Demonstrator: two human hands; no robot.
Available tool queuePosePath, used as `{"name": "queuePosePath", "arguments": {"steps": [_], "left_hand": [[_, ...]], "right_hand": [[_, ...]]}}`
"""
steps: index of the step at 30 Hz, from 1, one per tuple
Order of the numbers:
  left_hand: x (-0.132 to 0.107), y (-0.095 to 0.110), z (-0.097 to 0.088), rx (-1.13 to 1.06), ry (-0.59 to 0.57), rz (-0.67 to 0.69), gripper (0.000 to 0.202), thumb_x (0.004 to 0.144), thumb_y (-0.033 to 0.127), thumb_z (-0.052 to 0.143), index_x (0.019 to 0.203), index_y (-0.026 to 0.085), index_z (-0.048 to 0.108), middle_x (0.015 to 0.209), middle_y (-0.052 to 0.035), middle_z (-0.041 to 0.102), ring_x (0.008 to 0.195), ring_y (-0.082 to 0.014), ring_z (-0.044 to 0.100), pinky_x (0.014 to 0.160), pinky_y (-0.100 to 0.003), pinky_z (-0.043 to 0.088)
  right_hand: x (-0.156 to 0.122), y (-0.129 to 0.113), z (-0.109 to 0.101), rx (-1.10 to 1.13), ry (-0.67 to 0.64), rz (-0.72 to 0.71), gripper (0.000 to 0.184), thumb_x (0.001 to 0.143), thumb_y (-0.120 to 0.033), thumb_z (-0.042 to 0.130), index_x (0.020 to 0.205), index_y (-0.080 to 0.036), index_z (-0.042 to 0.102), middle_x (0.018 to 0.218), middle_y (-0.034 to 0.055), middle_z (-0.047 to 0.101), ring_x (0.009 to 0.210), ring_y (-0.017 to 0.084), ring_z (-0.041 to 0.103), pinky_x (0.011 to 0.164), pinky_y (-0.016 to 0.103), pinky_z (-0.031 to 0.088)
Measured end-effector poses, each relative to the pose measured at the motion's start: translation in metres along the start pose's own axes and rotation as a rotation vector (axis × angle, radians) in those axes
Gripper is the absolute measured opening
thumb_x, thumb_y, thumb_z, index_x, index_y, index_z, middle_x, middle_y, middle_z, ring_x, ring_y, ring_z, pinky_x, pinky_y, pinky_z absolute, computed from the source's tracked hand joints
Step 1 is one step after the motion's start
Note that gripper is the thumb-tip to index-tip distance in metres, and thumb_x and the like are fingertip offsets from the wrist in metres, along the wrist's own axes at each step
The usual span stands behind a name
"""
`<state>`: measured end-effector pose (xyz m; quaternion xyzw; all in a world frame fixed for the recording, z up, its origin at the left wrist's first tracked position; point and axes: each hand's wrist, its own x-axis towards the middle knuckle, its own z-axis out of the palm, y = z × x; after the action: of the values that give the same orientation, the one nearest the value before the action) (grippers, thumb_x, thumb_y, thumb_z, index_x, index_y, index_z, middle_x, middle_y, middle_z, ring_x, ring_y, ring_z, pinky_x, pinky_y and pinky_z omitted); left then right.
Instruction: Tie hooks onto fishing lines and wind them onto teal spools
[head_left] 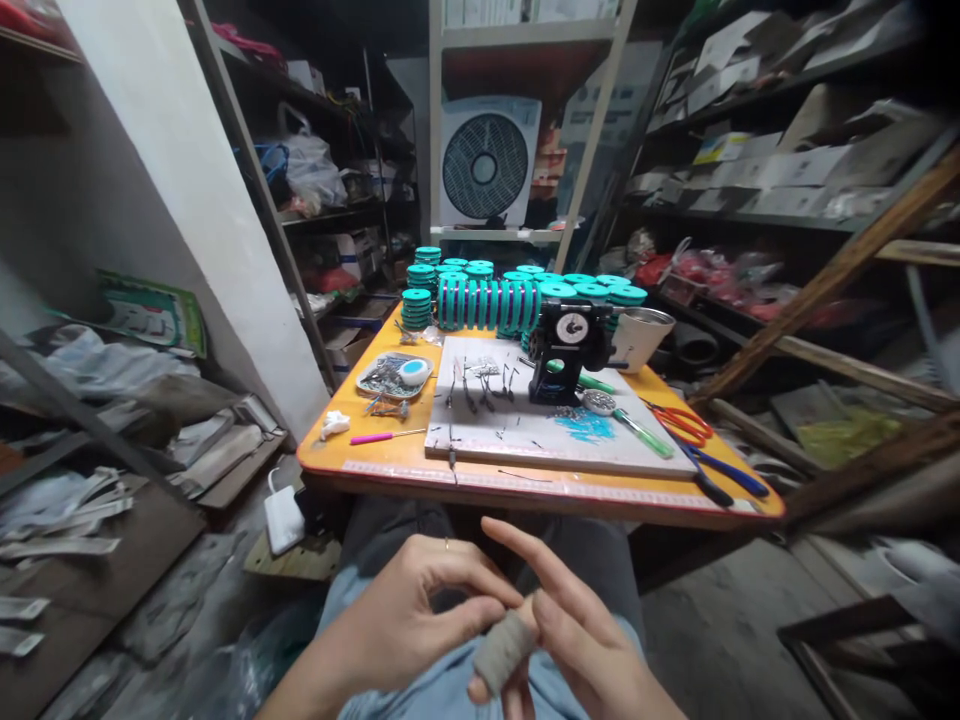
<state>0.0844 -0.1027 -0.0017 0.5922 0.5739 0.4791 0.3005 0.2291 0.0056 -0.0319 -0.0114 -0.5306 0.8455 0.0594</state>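
Note:
Over my lap, my left hand [416, 605] meets my right hand [577, 640]. A grey finger wrap [502, 652] is wound round a bent finger of my right hand. The thumb and forefinger of my left hand close in at the wrap's upper edge, pinching there. My right forefinger is stretched out, and the fingers of this hand are spread apart with nothing seen in them. Beyond both hands is the yellow table [322, 455] with a pale board [480, 435]. On the board stands a black device with a dial [570, 345].
Teal spools [491, 305] are stacked at the table's back. A tray of small metal parts [375, 372] and a pink-handled tool [371, 438] lie left. Red-handled scissors [686, 428], blue-handled pliers [727, 472] and a white cup [637, 340] are right. Shelves flank the table.

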Motion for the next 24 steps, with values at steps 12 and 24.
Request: {"name": "queuePosePath", "arguments": {"steps": [12, 24], "left_hand": [[-0.022, -0.003, 0.008, 0.351, -0.059, -0.067, 0.008, 0.081, 0.014, 0.052, 0.079, 0.018, 0.058, 0.079, 0.0012, 0.062, 0.074, -0.009, 0.057, 0.069, -0.019, 0.042], [-0.003, -0.002, 0.015, -0.184, -0.099, -0.044, 0.008, 0.069, 0.008, 0.057, 0.074, 0.012, 0.053, 0.076, -0.0031, 0.055, 0.072, -0.0111, 0.052, 0.065, -0.021, 0.044]], "right_hand": [[-0.009, -0.007, 0.006, -0.447, 0.135, 0.215, 0.062, 0.094, -0.057, 0.024, 0.144, -0.02, 0.02, 0.071, 0.0077, 0.065, 0.047, 0.011, 0.052, 0.046, 0.02, 0.035], [-0.035, 0.007, -0.005, -0.363, 0.025, 0.111, 0.06, 0.085, -0.059, 0.046, 0.138, -0.031, 0.039, 0.083, 0.0074, 0.064, 0.065, 0.016, 0.062, 0.064, 0.03, 0.051]]}}
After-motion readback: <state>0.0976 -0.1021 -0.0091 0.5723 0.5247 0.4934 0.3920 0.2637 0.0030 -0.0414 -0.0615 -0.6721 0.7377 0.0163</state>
